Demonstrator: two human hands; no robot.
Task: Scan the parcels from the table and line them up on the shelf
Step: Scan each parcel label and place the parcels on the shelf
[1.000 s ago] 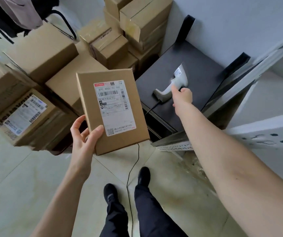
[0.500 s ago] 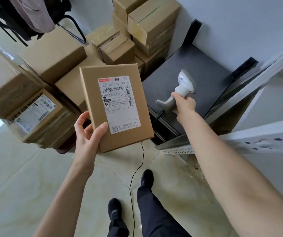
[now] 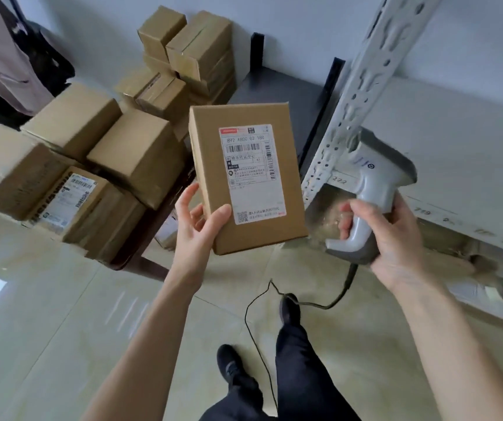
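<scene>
Brown cardboard, flat and rectangular, the parcel (image 3: 245, 180) sits at frame centre with its white barcoded shipping label (image 3: 251, 173) facing up, gripped at the lower corner by the left hand (image 3: 197, 221). The right hand (image 3: 387, 238) clasps a grey corded handheld scanner (image 3: 371, 196) beside it.

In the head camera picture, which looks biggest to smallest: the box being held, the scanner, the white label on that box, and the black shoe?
1. Held parcel
2. Scanner
3. White label, close to the scanner in apparent size, so that order is unsure
4. Black shoe

The shoe is farther from the camera, so it may only look smallest.
</scene>
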